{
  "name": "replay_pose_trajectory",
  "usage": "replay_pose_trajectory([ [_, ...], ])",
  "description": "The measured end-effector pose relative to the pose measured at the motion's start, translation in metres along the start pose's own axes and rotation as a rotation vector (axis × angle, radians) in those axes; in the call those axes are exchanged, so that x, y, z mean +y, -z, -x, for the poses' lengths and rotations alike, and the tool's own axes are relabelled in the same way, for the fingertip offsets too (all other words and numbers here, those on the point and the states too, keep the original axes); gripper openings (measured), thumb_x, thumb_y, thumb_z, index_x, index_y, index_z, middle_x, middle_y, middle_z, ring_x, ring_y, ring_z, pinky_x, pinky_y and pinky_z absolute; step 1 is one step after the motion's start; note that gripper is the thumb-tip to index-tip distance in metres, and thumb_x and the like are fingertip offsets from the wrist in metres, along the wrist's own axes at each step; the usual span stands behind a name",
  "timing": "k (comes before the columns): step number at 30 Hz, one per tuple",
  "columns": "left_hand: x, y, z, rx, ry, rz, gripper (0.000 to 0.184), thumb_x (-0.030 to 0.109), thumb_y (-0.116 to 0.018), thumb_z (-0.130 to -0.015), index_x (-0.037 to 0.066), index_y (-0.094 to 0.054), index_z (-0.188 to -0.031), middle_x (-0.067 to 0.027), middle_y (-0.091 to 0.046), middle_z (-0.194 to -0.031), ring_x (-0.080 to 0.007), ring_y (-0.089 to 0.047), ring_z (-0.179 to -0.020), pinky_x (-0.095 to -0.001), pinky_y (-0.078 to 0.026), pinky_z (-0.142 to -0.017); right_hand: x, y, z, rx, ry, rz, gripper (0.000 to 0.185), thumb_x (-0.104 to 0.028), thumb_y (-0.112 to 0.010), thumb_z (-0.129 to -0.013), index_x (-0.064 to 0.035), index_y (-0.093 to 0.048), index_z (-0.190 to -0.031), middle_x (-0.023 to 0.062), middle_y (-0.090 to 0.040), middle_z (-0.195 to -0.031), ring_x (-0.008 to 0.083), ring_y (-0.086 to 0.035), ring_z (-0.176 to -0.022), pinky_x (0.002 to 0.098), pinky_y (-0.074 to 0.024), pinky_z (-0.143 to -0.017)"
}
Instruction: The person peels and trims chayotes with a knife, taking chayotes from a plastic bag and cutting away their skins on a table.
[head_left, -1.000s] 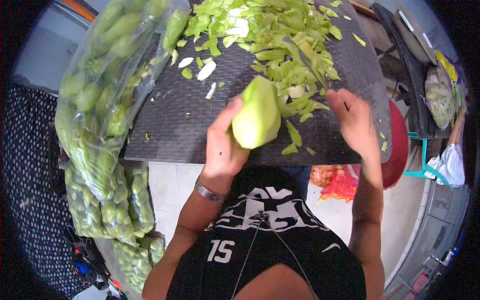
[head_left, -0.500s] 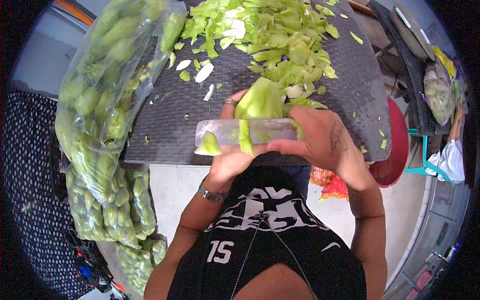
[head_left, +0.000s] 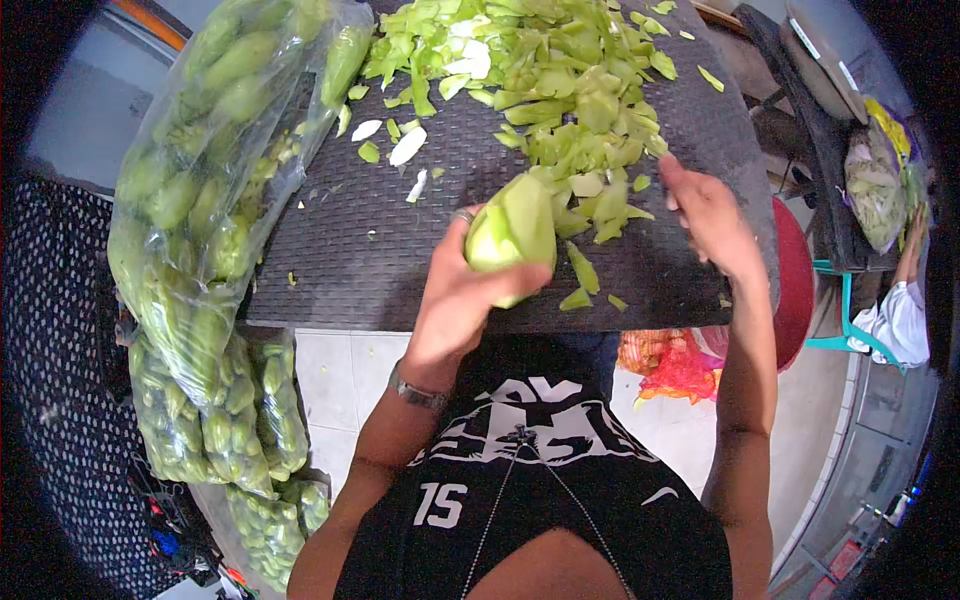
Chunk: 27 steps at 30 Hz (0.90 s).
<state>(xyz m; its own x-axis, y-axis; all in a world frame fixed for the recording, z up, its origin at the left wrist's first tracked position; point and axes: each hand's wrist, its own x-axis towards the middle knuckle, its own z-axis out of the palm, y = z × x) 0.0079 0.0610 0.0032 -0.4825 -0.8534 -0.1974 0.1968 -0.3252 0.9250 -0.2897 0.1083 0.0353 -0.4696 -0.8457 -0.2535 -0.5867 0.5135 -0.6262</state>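
Observation:
My left hand [head_left: 455,275] is wrapped around a pale green, tapered fruit or vegetable [head_left: 515,235] with cut facets, held above the near edge of the dark woven-pattern table [head_left: 330,270]. My right hand [head_left: 712,220] is to the right of it, over the table, with its fingers curled. The broad knife blade from the earlier frame cannot be made out now, perhaps edge-on or behind the hand. Loose green peelings [head_left: 580,275] lie or fall between my hands. Beyond them spreads a large heap of peelings [head_left: 560,90].
A clear bag of long green produce [head_left: 215,170] lies along the left table edge, with more filled bags [head_left: 215,420] below. At right are a red round container [head_left: 792,285], a teal frame [head_left: 850,320] and another person's arm [head_left: 912,245]. Red net bags [head_left: 675,365] sit under the table.
My right hand has swung away to the right, and the blade laid across both hands no longer shows. Peel pieces from it are now at the table. My left hand has tilted the fruit.

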Motion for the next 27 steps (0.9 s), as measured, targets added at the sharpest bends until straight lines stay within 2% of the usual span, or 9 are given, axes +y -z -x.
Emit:
replay_pose_trajectory([
  [3, -0.007, 0.006, -0.012, -0.001, 0.189, 0.328, 0.055, 0.034, -0.068, -0.094, 0.001, -0.055, -0.135, -0.0143, -0.069, -0.115, -0.0282, -0.071, -0.098, -0.0446, -0.059, -0.08, -0.009, -0.016, 0.006, -0.029, 0.046, -0.03, 0.06, -0.054, -0.057, -0.103, 0.0028, -0.066, -0.087, 0.0233, -0.059, -0.073, 0.0251, -0.057, -0.07, 0.0418, -0.0482, -0.071],
  [4, -0.008, 0.005, -0.016, 0.045, 0.201, 0.267, 0.058, 0.049, -0.053, -0.101, 0.002, -0.057, -0.134, -0.0165, -0.071, -0.11, -0.0328, -0.072, -0.09, -0.0501, -0.06, -0.071, -0.007, -0.023, 0.007, -0.021, 0.096, -0.066, 0.06, -0.054, -0.057, -0.103, 0.0027, -0.065, -0.087, 0.0229, -0.058, -0.072, 0.0253, -0.055, -0.069, 0.0417, -0.0478, -0.071],
  [8, 0.0, 0.012, -0.022, 0.057, 0.308, 0.544, 0.057, 0.052, -0.052, -0.102, 0.004, -0.061, -0.13, -0.0146, -0.072, -0.108, -0.0343, -0.072, -0.088, -0.0494, -0.059, -0.073, -0.012, -0.043, 0.012, -0.003, 0.175, -0.119, 0.06, -0.053, -0.058, -0.102, 0.0037, -0.06, -0.085, 0.0245, -0.053, -0.073, 0.0282, -0.044, -0.065, 0.0429, -0.0456, -0.068],
  [13, -0.003, 0.014, -0.024, 0.06, 0.33, 0.726, 0.053, 0.051, -0.054, -0.101, 0.006, -0.062, -0.129, -0.0128, -0.072, -0.11, -0.0326, -0.071, -0.094, -0.0481, -0.057, -0.081, -0.028, -0.047, 0.033, -0.02, 0.196, -0.134, 0.057, -0.051, -0.06, -0.102, 0.0035, -0.059, -0.086, 0.0257, -0.054, -0.074, 0.0291, -0.043, -0.066, 0.0435, -0.0453, -0.067],
  [17, -0.014, 0.012, -0.031, 0.091, 0.202, 0.64, 0.054, 0.051, -0.064, -0.096, 0.01, -0.062, -0.132, -0.0115, -0.071, -0.111, -0.0317, -0.07, -0.103, -0.0475, -0.056, -0.089, -0.045, -0.055, 0.062, -0.065, 0.276, -0.148, 0.055, -0.054, -0.07, -0.093, 0.0005, -0.06, -0.09, 0.0251, -0.061, -0.077, 0.0401, -0.064, -0.071, 0.047, -0.0504, -0.068],
  [20, -0.012, 0.012, -0.029, 0.155, 0.288, 0.712, 0.054, 0.046, -0.068, -0.094, 0.011, -0.061, -0.133, -0.0127, -0.07, -0.116, -0.031, -0.068, -0.113, -0.046, -0.056, -0.095, -0.051, -0.068, 0.079, -0.061, 0.465, -0.13, 0.06, -0.058, -0.075, -0.087, -0.0011, -0.06, -0.096, 0.0235, -0.065, -0.082, 0.0454, -0.069, -0.08, 0.0498, -0.0539, -0.069],
  [22, -0.017, 0.009, -0.014, -0.169, -0.148, 0.492, 0.058, 0.031, -0.068, -0.094, 0.009, -0.048, -0.143, -0.0163, -0.061, -0.133, -0.0328, -0.066, -0.118, -0.0479, -0.054, -0.101, -0.055, -0.073, 0.085, -0.015, 0.567, -0.061, 0.055, -0.051, -0.078, -0.086, -0.0002, -0.059, -0.098, 0.0218, -0.063, -0.081, 0.0442, -0.066, -0.077, 0.0475, -0.0526, -0.068],
  [24, -0.023, 0.008, -0.013, -0.226, -0.235, 0.398, 0.064, 0.022, -0.069, -0.094, 0.01, -0.039, -0.15, -0.0185, -0.054, -0.144, -0.0348, -0.063, -0.123, -0.0503, -0.052, -0.105, -0.059, -0.076, 0.088, 0.01, 0.626, -0.014, 0.058, -0.051, -0.08, -0.084, 0.0004, -0.058, -0.098, 0.0215, -0.062, -0.082, 0.0468, -0.066, -0.08, 0.0482, -0.0524, -0.068],
  [27, -0.033, 0.01, -0.022, -0.114, -0.045, 0.54, 0.066, 0.02, -0.07, -0.095, 0.014, -0.035, -0.152, -0.0195, -0.05, -0.147, -0.0378, -0.059, -0.127, -0.0543, -0.05, -0.108, -0.063, -0.075, 0.088, 0.025, 0.655, 0.005, 0.058, -0.051, -0.08, -0.084, 0.0008, -0.057, -0.095, 0.0229, -0.062, -0.082, 0.047, -0.065, -0.079, 0.0483, -0.0522, -0.067],
])
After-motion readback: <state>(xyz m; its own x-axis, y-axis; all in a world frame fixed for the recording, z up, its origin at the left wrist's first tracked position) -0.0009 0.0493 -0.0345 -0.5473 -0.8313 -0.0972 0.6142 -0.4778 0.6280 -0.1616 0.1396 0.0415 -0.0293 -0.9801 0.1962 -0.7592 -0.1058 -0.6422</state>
